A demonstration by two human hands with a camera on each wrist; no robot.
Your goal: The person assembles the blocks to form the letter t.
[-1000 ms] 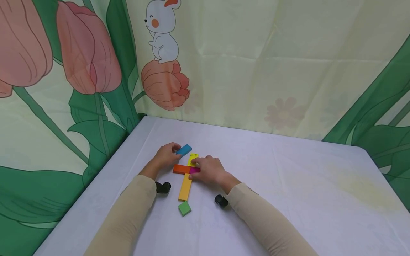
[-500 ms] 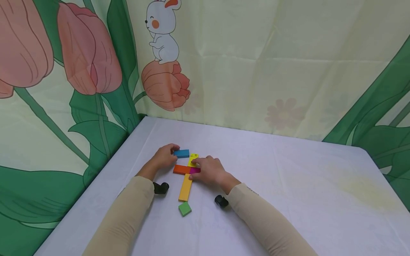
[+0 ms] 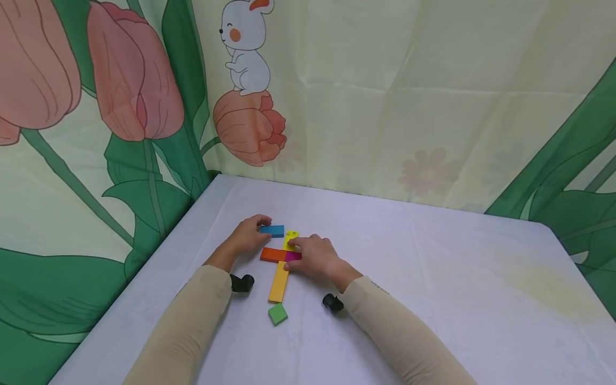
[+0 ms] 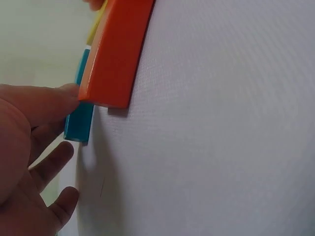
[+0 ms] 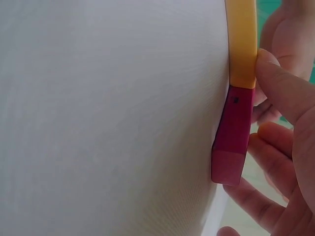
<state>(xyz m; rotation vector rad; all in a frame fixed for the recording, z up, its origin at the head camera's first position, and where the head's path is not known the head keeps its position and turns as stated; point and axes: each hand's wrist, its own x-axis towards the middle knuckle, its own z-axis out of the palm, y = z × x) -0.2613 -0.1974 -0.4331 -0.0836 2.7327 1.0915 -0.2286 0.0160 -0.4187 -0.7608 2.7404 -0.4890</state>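
Observation:
My left hand (image 3: 247,235) pinches one end of a blue block (image 3: 274,231) between thumb and fingers, at the back left of the layout. In the left wrist view the thumb lies partly behind the end of an orange-red block (image 4: 115,54). My right hand (image 3: 315,256) rests with spread, relaxed fingers over the joined blocks. Its thumb touches the amber block (image 5: 242,44) near where that meets the magenta block (image 5: 234,128). A forefinger reaches to the yellow block (image 3: 290,238), which has raised bumps on top. The hand partly covers the magenta and yellow blocks.
A green square block (image 3: 277,314) lies turned at the near end of the amber block. Black wrist cameras (image 3: 242,283) sit below both hands. The white-covered table (image 3: 433,278) meets a printed curtain (image 3: 356,107) at the back and left.
The left hand has turned the blue block from a slant to nearly level and drawn it slightly nearer, beside the yellow block's far end. The right hand has stayed put.

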